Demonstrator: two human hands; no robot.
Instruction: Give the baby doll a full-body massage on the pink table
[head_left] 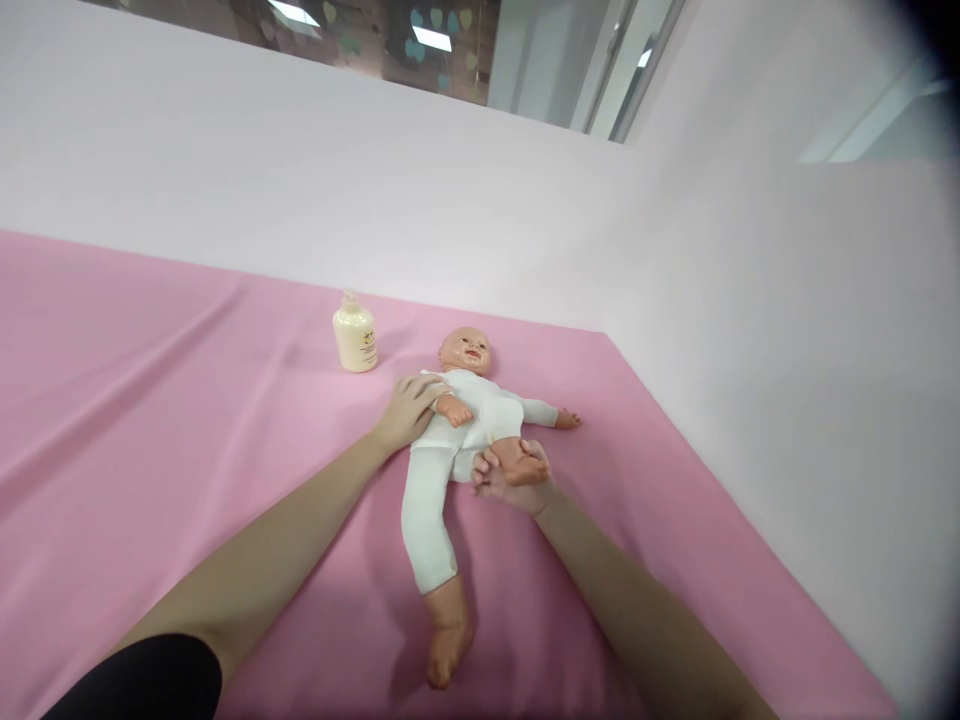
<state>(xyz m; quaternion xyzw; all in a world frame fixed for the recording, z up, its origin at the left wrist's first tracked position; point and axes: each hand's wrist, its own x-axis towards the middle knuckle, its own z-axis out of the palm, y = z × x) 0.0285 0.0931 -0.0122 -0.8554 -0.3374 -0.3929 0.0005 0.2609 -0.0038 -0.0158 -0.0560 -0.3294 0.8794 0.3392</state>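
Observation:
A baby doll [430, 505] with a white cloth body lies on its back, its bald head [465, 349] toward the wall. My left hand [412, 408] is wrapped over the doll's arm on the left side, fingers on the upper arm. The doll's small hand [454, 409] shows below my fingers, over the belly. With curled fingers, my right hand [529, 490] holds the doll's bent leg around the ankle, behind the raised foot [521, 465]. The other leg stretches toward me, its bare foot [448, 635] on the sheet. The doll's far arm reaches out to the right.
A pale yellow pump bottle [355, 338] stands upright left of the doll's head. The pink sheet [187, 420] has creases at the left. A white wall [315, 180] borders the back, another [810, 350] the right. Above the back wall is a window [375, 60].

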